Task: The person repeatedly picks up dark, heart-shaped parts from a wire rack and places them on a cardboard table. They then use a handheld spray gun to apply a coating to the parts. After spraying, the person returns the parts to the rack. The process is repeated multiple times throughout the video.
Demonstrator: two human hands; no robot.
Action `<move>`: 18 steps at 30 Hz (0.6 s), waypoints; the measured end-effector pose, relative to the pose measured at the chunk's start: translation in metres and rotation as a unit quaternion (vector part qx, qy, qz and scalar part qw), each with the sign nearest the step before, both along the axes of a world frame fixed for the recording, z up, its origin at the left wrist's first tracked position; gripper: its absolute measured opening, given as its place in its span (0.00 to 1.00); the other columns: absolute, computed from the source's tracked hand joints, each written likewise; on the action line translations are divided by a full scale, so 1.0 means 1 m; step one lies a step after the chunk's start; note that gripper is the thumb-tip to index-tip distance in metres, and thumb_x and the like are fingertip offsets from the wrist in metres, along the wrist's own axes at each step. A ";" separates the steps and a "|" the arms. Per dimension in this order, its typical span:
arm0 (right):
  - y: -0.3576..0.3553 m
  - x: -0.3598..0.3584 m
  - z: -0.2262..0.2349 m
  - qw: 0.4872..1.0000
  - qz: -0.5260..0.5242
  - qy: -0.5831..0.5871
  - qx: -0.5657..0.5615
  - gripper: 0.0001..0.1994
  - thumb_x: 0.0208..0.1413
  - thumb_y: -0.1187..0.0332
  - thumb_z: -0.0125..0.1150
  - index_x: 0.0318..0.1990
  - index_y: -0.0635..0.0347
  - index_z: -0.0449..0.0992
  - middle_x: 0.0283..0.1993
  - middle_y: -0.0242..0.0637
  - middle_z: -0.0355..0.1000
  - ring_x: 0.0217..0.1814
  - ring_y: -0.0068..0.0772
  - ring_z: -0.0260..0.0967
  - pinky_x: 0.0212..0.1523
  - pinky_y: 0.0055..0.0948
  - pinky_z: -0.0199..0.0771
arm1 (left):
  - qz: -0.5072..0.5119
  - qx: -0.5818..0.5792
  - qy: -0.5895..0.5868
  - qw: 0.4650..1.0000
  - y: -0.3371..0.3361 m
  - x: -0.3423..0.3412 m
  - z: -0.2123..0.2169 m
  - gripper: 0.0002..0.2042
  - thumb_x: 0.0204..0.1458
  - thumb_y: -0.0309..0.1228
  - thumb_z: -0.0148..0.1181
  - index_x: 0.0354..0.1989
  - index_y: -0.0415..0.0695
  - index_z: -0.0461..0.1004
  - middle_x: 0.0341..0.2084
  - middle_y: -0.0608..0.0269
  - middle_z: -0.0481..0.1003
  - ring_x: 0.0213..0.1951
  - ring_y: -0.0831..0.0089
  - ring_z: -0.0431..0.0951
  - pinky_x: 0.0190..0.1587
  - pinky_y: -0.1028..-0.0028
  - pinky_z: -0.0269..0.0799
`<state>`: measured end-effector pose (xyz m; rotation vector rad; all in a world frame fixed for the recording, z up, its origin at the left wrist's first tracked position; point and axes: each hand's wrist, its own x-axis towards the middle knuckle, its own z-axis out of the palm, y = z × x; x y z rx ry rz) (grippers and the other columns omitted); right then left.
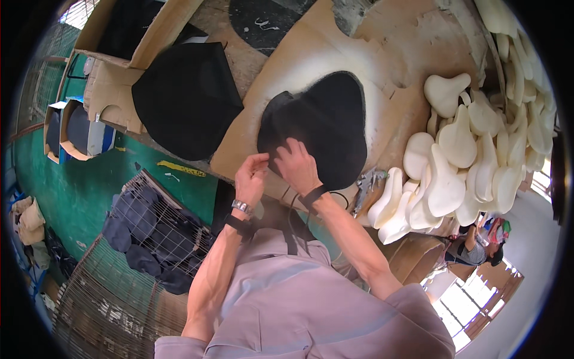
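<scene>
A black bicycle saddle cover lies flat on a brown board, ringed by a pale whitish film. My left hand is at its near left edge, fingers drawn together in a pinch; what sits between them is too small to tell. Close beside it, my right hand has its fingers bent onto the cover's near edge, thumb and fingertips gripping the material. To the left, a stack of black sheet pieces rests on the same worktop.
Cream foam saddle pads are heaped at the right. A cardboard box stands at the far left, above a wire cage with dark pieces. Open boxes sit on the green floor. Another person is at the far right.
</scene>
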<state>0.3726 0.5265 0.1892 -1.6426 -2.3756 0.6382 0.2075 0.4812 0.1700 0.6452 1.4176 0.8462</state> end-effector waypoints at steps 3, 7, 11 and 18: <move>-0.006 -0.004 -0.009 1.000 -0.014 -0.024 -0.002 0.11 0.50 0.71 0.67 0.41 0.59 0.76 0.48 0.43 0.70 0.50 0.47 0.71 0.38 0.39 0.81 | -0.026 0.012 0.056 0.998 0.001 0.001 -0.002 0.19 0.50 0.18 0.51 0.51 0.38 0.76 0.51 0.56 0.81 0.52 0.64 0.81 0.56 0.67 0.75; 0.000 -0.007 -0.013 0.998 -0.023 -0.041 0.039 0.07 0.50 0.72 0.67 0.33 0.61 0.76 0.41 0.42 0.71 0.45 0.46 0.72 0.36 0.38 0.81 | -0.081 0.030 0.104 0.991 0.006 -0.004 0.000 0.18 0.51 0.22 0.57 0.52 0.37 0.75 0.55 0.57 0.78 0.52 0.66 0.79 0.52 0.69 0.77; 0.007 0.020 0.021 0.989 -0.099 0.107 0.027 0.04 0.49 0.75 0.65 0.33 0.62 0.79 0.36 0.41 0.72 0.39 0.48 0.74 0.41 0.43 0.77 | -0.026 -0.026 0.009 0.999 0.014 -0.001 0.005 0.21 0.58 0.34 0.62 0.57 0.34 0.74 0.54 0.50 0.78 0.53 0.64 0.79 0.53 0.66 0.78; 0.005 0.060 0.072 0.992 -0.077 0.088 0.045 0.05 0.47 0.77 0.64 0.33 0.64 0.77 0.37 0.43 0.72 0.39 0.48 0.75 0.38 0.42 0.77 | 0.021 -0.108 -0.187 0.976 0.038 0.036 -0.002 0.35 0.65 0.59 0.52 0.62 0.34 0.70 0.54 0.51 0.76 0.55 0.62 0.77 0.57 0.63 0.75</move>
